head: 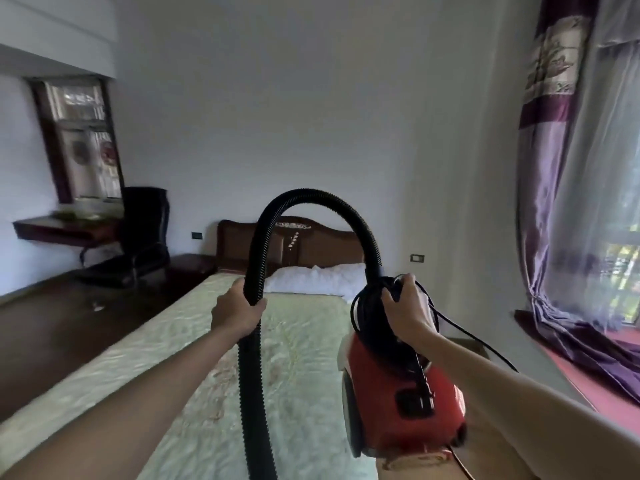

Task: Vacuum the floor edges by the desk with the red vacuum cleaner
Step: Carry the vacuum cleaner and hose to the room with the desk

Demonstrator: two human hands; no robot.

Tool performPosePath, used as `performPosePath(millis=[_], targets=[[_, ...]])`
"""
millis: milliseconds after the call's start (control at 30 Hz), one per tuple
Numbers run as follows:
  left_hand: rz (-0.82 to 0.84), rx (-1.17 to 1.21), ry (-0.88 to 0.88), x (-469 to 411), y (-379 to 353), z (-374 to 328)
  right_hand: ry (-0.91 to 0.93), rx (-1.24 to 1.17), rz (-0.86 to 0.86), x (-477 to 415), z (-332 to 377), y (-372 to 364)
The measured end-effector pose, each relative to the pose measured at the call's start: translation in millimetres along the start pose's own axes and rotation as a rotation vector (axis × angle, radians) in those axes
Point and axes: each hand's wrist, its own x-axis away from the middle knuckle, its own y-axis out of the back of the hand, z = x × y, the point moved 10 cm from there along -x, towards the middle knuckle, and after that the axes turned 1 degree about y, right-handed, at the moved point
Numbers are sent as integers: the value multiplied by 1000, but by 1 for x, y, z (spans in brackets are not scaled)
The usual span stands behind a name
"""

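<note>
You carry the red vacuum cleaner (401, 393) over the bed (207, 341): right hand (407, 308) fingers clamped on its cord-wrapped handle, left hand (235, 311) gripping the hose (256, 254) to stop it swinging.

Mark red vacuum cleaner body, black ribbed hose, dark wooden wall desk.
red vacuum cleaner body (375, 377), head view, red side casing.
black ribbed hose (304, 197), head view, top of arch.
dark wooden wall desk (59, 232), head view, front edge.
</note>
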Motion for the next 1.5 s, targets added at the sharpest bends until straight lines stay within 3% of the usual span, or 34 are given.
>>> performPosePath(millis=[233,467,633,1067,1500], targets=[[-110,-101,115,4,119,116,134,-54,145,38,103,-117],[-206,35,196,-9,201,239,249,-154,294,78,204,-208],[-320,75,304,21,258,256,335,-171,436,95,269,-274],[-602,-145,526,2,362,366,507,-281,670,106,408,-469],[-826,-185,687,15,440,452,667,-355,820,156,515,-581]])
